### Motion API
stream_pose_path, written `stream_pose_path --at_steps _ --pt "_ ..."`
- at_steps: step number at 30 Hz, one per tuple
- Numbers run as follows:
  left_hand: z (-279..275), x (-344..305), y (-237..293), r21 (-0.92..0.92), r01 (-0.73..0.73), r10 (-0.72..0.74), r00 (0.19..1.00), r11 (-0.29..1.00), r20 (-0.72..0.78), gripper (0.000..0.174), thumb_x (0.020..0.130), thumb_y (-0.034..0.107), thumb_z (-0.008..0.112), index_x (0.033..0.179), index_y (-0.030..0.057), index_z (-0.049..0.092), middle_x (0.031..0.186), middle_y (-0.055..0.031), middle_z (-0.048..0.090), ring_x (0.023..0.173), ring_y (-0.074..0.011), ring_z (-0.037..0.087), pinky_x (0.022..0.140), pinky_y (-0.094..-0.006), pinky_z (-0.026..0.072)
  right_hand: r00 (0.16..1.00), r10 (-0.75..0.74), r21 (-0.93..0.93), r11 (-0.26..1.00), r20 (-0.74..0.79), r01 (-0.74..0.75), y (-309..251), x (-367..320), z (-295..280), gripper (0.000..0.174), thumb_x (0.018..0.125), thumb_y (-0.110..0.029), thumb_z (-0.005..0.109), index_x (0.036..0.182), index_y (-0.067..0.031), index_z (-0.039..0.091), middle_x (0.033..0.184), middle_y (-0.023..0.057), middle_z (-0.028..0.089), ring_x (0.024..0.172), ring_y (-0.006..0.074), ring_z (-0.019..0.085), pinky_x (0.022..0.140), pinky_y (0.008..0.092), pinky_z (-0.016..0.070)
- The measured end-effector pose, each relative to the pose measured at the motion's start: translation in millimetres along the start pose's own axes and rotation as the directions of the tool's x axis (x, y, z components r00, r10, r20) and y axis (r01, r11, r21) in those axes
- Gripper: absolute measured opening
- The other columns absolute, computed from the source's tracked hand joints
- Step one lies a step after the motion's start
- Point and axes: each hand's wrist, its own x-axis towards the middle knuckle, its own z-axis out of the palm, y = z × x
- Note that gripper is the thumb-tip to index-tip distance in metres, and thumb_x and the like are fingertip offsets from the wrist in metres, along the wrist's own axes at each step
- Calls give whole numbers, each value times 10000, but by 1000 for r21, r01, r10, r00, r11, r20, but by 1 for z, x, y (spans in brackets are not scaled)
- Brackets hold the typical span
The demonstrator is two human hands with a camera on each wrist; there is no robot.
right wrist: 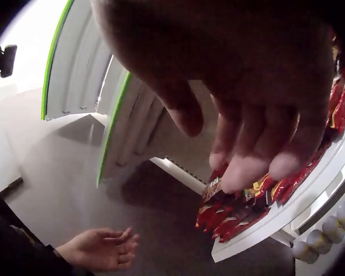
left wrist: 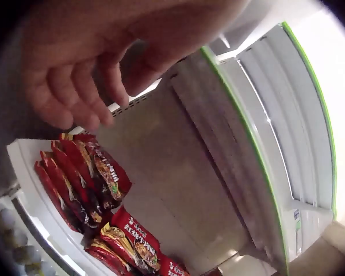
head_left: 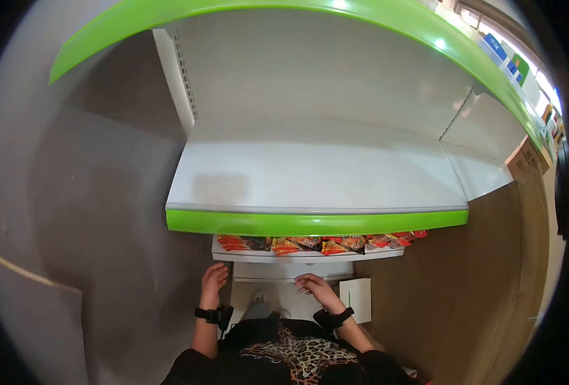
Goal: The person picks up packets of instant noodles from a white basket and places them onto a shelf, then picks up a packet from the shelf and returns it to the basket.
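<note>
In the head view both hands are held low before the shelving, holding nothing. The left hand [head_left: 214,280] is at the left with loosely bent fingers, near the left end of the lower shelf. My right hand [head_left: 318,290] is beside the white box, fingers relaxed and pointing left. Red noodle packets [head_left: 297,245] stand in a row on the lower shelf [head_left: 284,259]. The left wrist view shows the left hand [left wrist: 98,63] above packets [left wrist: 132,236], not touching them. From the right wrist, the right hand [right wrist: 247,121] overlaps packets [right wrist: 230,213]; contact cannot be told.
A white shelf [head_left: 310,170] with a green front edge [head_left: 316,223] spans above the packets. Another green edge [head_left: 284,8] curves overhead. A grey wall [head_left: 105,192] is at the left, a brown panel [head_left: 451,276] at the right. White round items [right wrist: 333,229] sit below the packets.
</note>
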Motion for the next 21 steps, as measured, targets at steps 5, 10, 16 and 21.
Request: stream_pose_path --at_steps 5,10,16,21 --pt "-15 80 -7 56 -54 47 991 997 128 280 799 223 508 1048 100 539 951 -5 568 837 -77 500 724 -235 378 996 -39 -74 996 80 45 -21 40 25 296 844 -211 434 1108 -97 503 1044 3 556 900 96 509 761 244 381" --pt "3 103 1 238 106 -129 988 965 84 369 788 265 523 1104 75 515 1035 -23 536 925 -100 473 776 -262 356 994 -55 -81 995 97 63 2 98 42 397 827 -289 466 1185 -116 449 1221 29 426 1068 164 413 832 312 363" --pt "-2 137 1 254 104 -127 989 962 75 457 785 330 531 1151 65 472 1084 -48 513 979 -162 466 835 -297 338 990 138 91 986 7 -138 15 142 60 479 789 -352 488 1196 -105 436 1207 55 430 1074 195 397 854 367 322" --pt "-1 168 3 262 142 -169 982 955 84 440 792 340 528 1141 77 474 1077 -44 513 966 -164 472 832 -296 342 974 -177 -28 984 -143 175 48 167 63 327 815 -221 503 1053 3 510 911 69 523 797 165 483 689 289 398"
